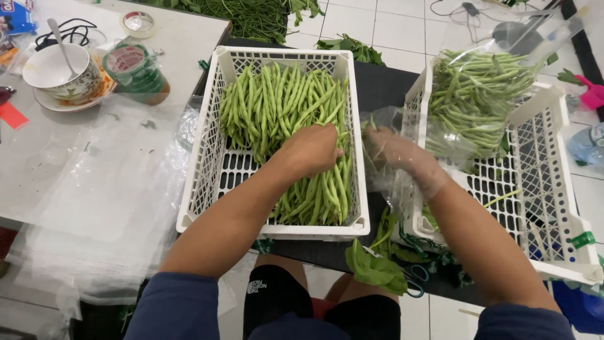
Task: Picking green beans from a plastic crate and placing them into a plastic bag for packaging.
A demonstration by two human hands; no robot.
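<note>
A white slotted crate in front of me holds a pile of loose green beans. My left hand lies palm down on the beans near the crate's right wall, fingers curled into them. My right hand sits inside a clear plastic bag, held between the two crates, with a few beans showing in the bag. A second white crate at the right carries a filled clear bag of green beans.
A stack of clear plastic bags lies on the white table at left, with a bowl and spoon, a tape roll and a green tin. Leafy greens and scissors lie near my knees.
</note>
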